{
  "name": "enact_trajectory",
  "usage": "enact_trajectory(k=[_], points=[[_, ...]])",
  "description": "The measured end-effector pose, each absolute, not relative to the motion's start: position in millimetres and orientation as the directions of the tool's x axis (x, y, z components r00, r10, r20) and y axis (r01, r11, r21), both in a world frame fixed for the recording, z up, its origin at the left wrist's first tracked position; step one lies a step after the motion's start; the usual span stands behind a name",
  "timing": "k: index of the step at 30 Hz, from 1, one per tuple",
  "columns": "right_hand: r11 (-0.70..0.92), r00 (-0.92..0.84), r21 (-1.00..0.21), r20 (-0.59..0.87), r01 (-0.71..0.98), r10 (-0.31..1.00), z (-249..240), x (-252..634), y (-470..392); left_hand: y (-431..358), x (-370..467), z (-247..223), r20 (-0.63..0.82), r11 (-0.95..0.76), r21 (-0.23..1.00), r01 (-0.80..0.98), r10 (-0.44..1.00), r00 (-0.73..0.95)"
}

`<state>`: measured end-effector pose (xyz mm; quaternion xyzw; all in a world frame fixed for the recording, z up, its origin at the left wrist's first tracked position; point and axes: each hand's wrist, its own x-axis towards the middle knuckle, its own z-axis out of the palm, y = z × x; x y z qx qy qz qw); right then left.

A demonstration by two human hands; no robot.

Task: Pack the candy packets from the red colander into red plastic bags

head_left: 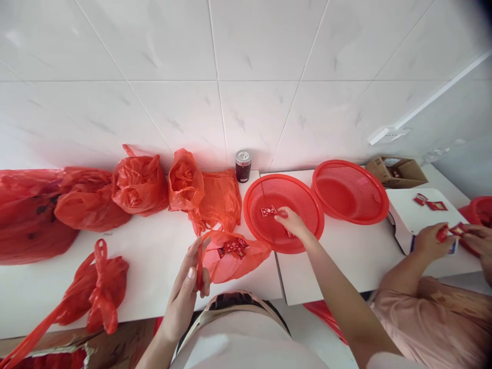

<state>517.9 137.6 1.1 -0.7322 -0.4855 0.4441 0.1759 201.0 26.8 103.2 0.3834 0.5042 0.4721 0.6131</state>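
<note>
while a pale shirt (246, 343) is filling the near edge, a cardboard box (119, 343) is sitting low at the left, and a knotted red bag (109, 287) is lying on the white tabletop (149, 261) above it. the left hand (190, 274) is holding the gathered edge of a spread red bag (248, 266), thumb and fingers closed on the thin plastic, and several small red packets (232, 247) are lying inside that bag. over at the right, a co-worker's two hands (430, 245) are holding a small packet (457, 229) beside a white device (405, 205), on which two more packets (437, 206) are resting. farther in, the right hand (290, 221) is reaching into the front red basket (280, 189), fingers loosely curled; whether they are gripping anything, one cannot tell. a patterned packet (268, 210) is lying in that basket, just left of the fingertips. beyond these, a stack of flat red bags (221, 197) is lying near a dark lidded cup (243, 166), filled red bags (140, 184) are standing leftward in a row, and a second red basket (334, 197) is sitting to the right, near an open carton (413, 178). behind everything, a tiled wall (165, 51) is rising.
</note>
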Motion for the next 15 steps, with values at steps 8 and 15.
enact_trajectory(k=[8, 15], points=[[-0.450, 0.137, -0.409, -0.600, 0.794, 0.788, -54.7, 536.1, 143.8, 31.7, 197.2, 99.5, -0.269, 0.265, 0.943, -0.201, 0.963, 0.009], [-0.367, 0.116, -0.462, -0.486, 0.807, 0.866, -65.8, 501.1, 178.1, 36.4, 201.2, 103.1, -0.286, 0.283, 0.942, -0.180, 0.958, 0.010]])
